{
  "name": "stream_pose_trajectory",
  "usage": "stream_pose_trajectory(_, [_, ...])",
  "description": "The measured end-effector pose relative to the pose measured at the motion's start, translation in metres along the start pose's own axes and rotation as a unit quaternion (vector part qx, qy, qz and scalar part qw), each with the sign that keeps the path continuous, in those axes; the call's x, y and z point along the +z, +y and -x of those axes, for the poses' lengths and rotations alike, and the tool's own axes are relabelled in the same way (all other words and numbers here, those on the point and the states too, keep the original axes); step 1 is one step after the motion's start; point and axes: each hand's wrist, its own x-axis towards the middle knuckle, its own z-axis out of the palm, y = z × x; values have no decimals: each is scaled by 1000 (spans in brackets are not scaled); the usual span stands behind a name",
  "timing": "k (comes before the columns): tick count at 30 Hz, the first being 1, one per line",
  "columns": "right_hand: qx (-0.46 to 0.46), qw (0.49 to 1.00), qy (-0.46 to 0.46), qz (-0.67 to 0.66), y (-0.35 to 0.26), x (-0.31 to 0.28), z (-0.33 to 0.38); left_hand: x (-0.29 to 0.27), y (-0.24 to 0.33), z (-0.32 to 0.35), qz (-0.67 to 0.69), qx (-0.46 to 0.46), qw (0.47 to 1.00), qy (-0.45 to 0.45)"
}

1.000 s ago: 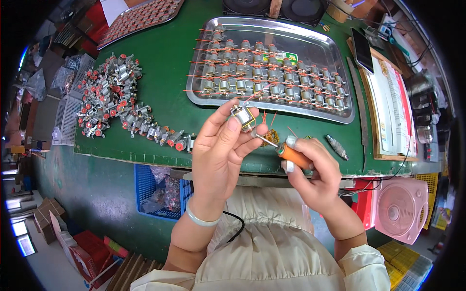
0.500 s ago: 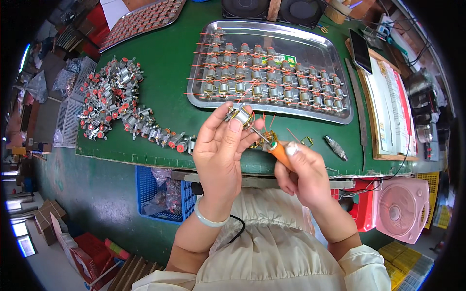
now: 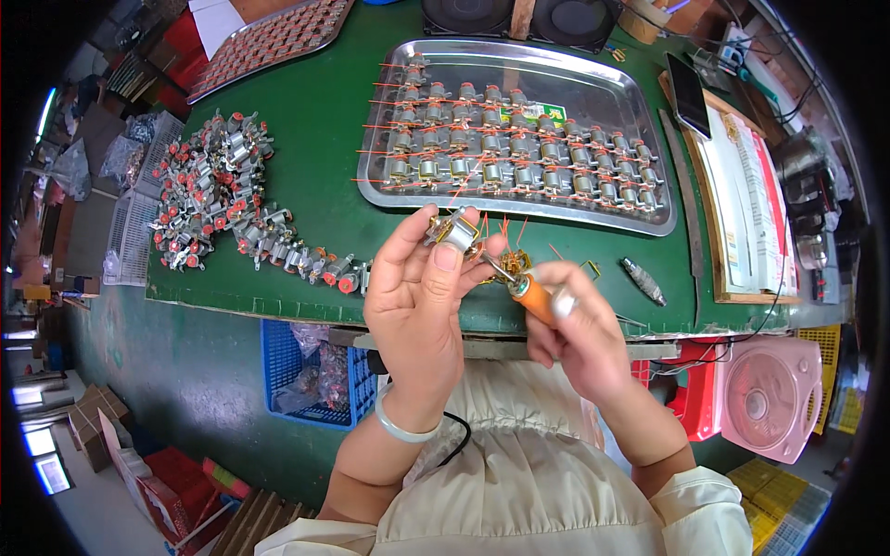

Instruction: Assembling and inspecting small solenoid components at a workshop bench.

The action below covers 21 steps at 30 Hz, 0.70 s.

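Pinched in the fingers of my left hand is a small silver electric motor with a brass-coloured clip and a thin red wire. My right hand is closed around the orange handle of a screwdriver. Its metal shaft points up and left, and the tip meets the motor's lower right end by my left fingertips; the exact contact is hidden. Below the tool, a small heap of brass-coloured clips with red wires lies on the green table.
A metal tray beyond my hands holds rows of motors with red wires. Many loose motors are heaped at left, trailing toward my left hand. To the right lie a small grey cylindrical tool, a long flat bar, a phone and a clipboard.
The motor has tilted slightly in my left fingers. My right hand has shifted its grip, with the index finger now farther forward, and the screwdriver handle sits a little lower.
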Motion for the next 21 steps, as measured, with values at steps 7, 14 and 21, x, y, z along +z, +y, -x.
stream_pose_trajectory(7, [37, 992, -61, 108, -5, -14, -4, -2, -1, 0, -3, -1, 1000, 5])
stream_pose_trajectory(14, [43, 991, -63, 107, -8, -13, -9, -4, -3, 0, 2, 0, 1000, -3])
stream_pose_trajectory(21, [7, 998, 9, 54, -23, -24, -5, -6, -1, 1, 4, -32, 999, -18])
